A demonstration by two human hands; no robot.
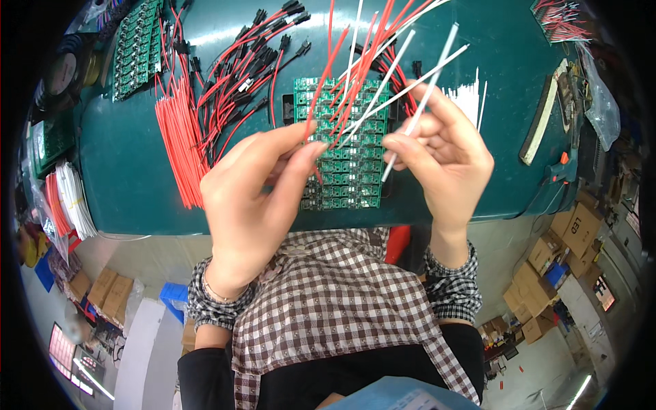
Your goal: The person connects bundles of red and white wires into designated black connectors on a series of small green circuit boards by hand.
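Note:
Between the thumb and fingertips of my left hand [249,184] is a red wire [319,96], its long end pointing up and away. My right hand [451,154] pinches a white wire [434,78] that slants from upper right to lower left. Both hands are closed and hover over a green circuit board panel [369,167] with rows of small parts. Loose red wires [372,58] and a few white ones lie or stand across the panel's upper half; whether their ends are attached cannot be made out. My left fingers partly cover the panel's left edge.
Left of the panel lie a bundle of straight red wires [179,143] and a heap of red wires with black connectors [249,68]. White wires [465,99] lie to the right. Another board panel [137,55] is at the far left, and a clear bag [601,102] far right.

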